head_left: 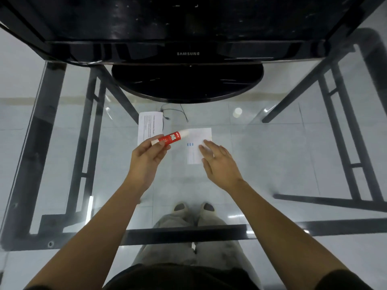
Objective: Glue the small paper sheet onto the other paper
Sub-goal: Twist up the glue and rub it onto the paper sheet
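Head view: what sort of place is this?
Probably an office or home workstation: a glass-topped table on a black metal frame, a Samsung monitor on its round stand, and pale tiled floor below.

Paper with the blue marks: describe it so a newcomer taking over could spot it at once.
In front of the black monitor's round stand, two white sheets lie on the glass table. It is the right-hand sheet, under the right hand, with the glue stick in the left hand pointing at it. Unlike the left sheet with dark printed lines, it bears small blue marks.
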A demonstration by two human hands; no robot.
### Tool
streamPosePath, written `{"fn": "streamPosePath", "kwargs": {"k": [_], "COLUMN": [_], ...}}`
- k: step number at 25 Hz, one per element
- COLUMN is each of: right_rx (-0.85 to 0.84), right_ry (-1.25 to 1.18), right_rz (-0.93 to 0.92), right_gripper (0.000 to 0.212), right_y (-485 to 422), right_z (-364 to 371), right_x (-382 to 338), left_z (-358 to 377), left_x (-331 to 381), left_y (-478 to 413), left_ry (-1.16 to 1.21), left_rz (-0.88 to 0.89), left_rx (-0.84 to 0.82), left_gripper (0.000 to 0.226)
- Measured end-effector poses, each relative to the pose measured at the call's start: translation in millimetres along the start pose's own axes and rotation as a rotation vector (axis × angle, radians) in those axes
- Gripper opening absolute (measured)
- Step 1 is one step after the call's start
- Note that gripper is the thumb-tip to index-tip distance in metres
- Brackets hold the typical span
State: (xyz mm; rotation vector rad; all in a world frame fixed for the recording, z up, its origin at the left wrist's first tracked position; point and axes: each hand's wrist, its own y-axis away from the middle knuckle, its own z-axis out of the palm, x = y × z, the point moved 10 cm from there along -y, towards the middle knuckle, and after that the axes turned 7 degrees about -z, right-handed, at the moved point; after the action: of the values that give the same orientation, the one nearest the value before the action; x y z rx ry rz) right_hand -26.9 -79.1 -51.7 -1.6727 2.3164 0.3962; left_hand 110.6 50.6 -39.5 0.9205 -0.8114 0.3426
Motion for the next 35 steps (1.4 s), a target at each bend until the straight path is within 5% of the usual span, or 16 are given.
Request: {"fn": "streamPosePath", "kwargs": {"k": [8,15,24,35], "right_rx": [0.061,0.053,0.06,0.076], "right_ry": [0.047,0.085,0.077,0.05], "right_rz": [0.068,0.069,0.097,0.093], "right_gripper": [0.06,0.054,0.06,0.061], "right_y": [0.6,3.5,2.2,0.7], "right_z": [-7.3,1.1,2.0,-1.0], "right_x": [27.2,34.1,37.7,36.8], "left_z": [1.6,10.7,59.1,82.4], "left_x": [-16.4,-4.0,9.6,14.9], "left_y": [-22.3,-17.0,1.3,-0.4], "left_ry": [0.26,-0.271,-1.084,-1.29], "left_rz": [-0.118,0.075,0.387,0.475], "left_rx": [0.041,0.08,-0.107,-0.217], "left_gripper": [0.028,0.023,0.028,0.026]}}
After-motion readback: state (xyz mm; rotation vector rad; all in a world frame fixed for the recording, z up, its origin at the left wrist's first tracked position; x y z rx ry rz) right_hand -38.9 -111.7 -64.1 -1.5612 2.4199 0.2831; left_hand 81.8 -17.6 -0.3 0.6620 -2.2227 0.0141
